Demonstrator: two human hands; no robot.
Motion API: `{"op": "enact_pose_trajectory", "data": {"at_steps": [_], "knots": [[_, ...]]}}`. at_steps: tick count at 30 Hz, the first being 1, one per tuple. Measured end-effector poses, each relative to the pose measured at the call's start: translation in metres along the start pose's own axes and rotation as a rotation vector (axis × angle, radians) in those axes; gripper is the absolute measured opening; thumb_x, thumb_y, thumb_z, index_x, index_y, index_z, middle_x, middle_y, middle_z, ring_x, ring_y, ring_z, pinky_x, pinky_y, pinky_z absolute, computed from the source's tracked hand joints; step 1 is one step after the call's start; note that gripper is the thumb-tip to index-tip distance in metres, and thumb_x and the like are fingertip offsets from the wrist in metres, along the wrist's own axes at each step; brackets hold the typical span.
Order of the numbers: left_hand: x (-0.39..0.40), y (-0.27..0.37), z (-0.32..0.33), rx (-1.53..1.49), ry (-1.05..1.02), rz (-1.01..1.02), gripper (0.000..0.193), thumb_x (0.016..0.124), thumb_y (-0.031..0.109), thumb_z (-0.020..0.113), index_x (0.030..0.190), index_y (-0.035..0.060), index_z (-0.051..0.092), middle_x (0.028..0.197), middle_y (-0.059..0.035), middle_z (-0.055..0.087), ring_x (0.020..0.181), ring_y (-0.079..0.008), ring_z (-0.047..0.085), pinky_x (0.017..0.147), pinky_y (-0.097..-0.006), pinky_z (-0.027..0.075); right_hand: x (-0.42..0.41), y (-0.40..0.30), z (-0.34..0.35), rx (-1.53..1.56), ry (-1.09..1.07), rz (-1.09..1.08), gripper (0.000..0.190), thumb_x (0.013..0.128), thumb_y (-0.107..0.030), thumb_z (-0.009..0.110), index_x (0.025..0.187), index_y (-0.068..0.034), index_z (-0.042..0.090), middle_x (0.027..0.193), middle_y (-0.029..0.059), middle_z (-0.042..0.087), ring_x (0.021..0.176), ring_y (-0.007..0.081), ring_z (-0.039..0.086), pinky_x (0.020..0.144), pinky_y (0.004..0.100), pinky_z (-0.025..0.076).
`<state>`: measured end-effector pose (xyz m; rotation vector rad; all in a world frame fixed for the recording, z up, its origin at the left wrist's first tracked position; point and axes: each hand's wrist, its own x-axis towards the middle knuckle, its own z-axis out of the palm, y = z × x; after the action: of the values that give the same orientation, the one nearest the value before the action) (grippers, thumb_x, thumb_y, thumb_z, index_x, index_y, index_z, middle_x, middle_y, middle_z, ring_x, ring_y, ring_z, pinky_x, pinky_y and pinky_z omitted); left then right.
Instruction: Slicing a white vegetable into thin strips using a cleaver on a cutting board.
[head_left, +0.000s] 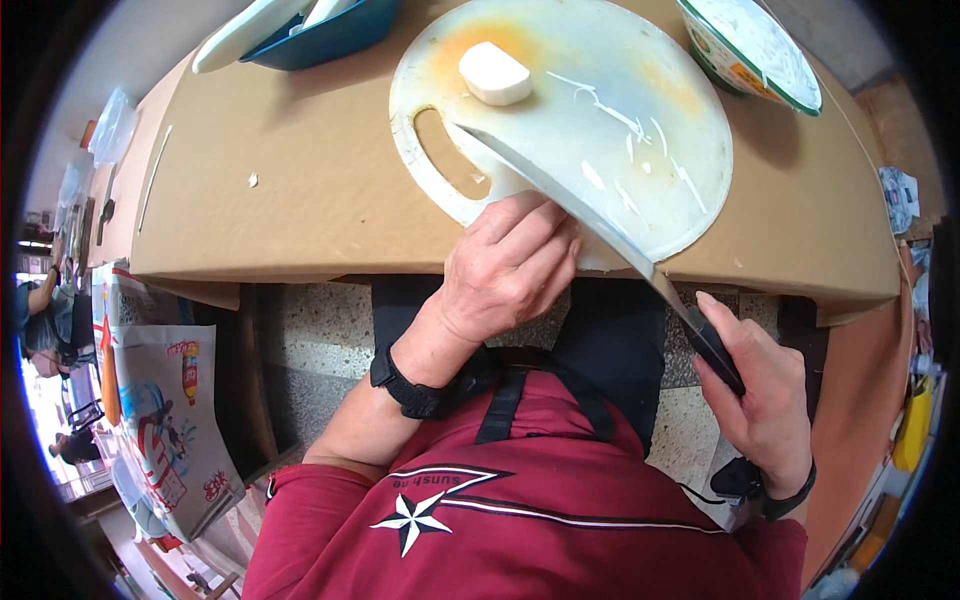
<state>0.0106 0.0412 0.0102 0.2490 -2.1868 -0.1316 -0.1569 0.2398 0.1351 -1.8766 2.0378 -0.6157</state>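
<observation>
My right hand (757, 390) grips the black handle of a long kitchen knife (555, 187), whose blade slants up and left across the near part of a round plastic cutting board (675, 90). At the board's near edge my left hand (514, 262) has its fingers curled close against the blade; whether they hold anything is hidden. Beyond the blade's tip a thick white vegetable chunk (494, 73) rests beside an orange-yellow stain. Thin white shreds (626, 124) and small slivers lie scattered on the board's right half.
At the back right a green-rimmed bowl (750, 52) holds white shreds. A blue basin (330, 37) with long white pieces stands at the back left. Small scraps lie on the brown table covering (300, 217). Printed bags hang at the left; other people are visible farther off there.
</observation>
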Motion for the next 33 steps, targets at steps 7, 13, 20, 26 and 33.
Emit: {"op": "enact_pose_trajectory", "data": {"at_steps": [7,13,20,26,33], "knots": [[0.000,-0.002,0.002,-0.015,0.030,0.002,0.017,0.069,0.002,0.073,0.085,-0.0002,0.070,0.095,-0.0099,0.063,0.091,-0.0276,0.063,0.077,-0.0358,0.053,-0.001,0.000,0.000,-0.047,-0.026,-0.012,0.056,0.079,-0.001,0.072,0.132,-0.002,0.056,0.077,0.0122,0.056,0.061,0.0300,0.061,0.055,0.0375,0.049],[0.000,-0.001,0.001,-0.027,0.014,-0.004,0.018,0.066,0.002,0.073,0.083,-0.0007,0.069,0.092,-0.0102,0.062,0.089,-0.0284,0.063,0.077,-0.0370,0.053,-0.007,-0.001,-0.001,-0.063,-0.035,-0.030,0.060,0.076,0.001,0.073,0.133,0.001,0.054,0.074,0.0123,0.055,0.058,0.0276,0.059,0.053,0.0370,0.048],[0.000,-0.001,-0.001,-0.039,0.001,-0.001,0.019,0.063,0.003,0.072,0.081,-0.0009,0.068,0.089,-0.0105,0.061,0.087,-0.0289,0.062,0.080,-0.0384,0.053,-0.009,-0.003,0.000,-0.075,-0.030,-0.059,0.065,0.074,0.001,0.075,0.135,0.001,0.053,0.072,0.0117,0.053,0.056,0.0263,0.058,0.051,0.0370,0.048],[0.000,-0.001,0.000,-0.040,0.010,-0.005,0.019,0.063,0.003,0.072,0.080,-0.0005,0.068,0.088,-0.0103,0.061,0.087,-0.0286,0.062,0.079,-0.0382,0.053,0.000,-0.007,0.004,-0.073,-0.061,-0.019,0.060,0.077,-0.001,0.073,0.134,-0.002,0.054,0.078,0.0122,0.055,0.060,0.0301,0.059,0.055,0.0395,0.049],[0.001,-0.001,0.001,-0.040,0.018,-0.001,0.014,0.066,0.003,0.073,0.078,0.0012,0.067,0.086,-0.0087,0.060,0.081,-0.0261,0.060,0.071,-0.0355,0.052,0.041,-0.010,0.020,-0.060,-0.034,-0.052,0.052,0.081,-0.005,0.070,0.131,-0.004,0.054,0.086,0.0159,0.059,0.072,0.0367,0.063,0.062,0.0438,0.051]]}}
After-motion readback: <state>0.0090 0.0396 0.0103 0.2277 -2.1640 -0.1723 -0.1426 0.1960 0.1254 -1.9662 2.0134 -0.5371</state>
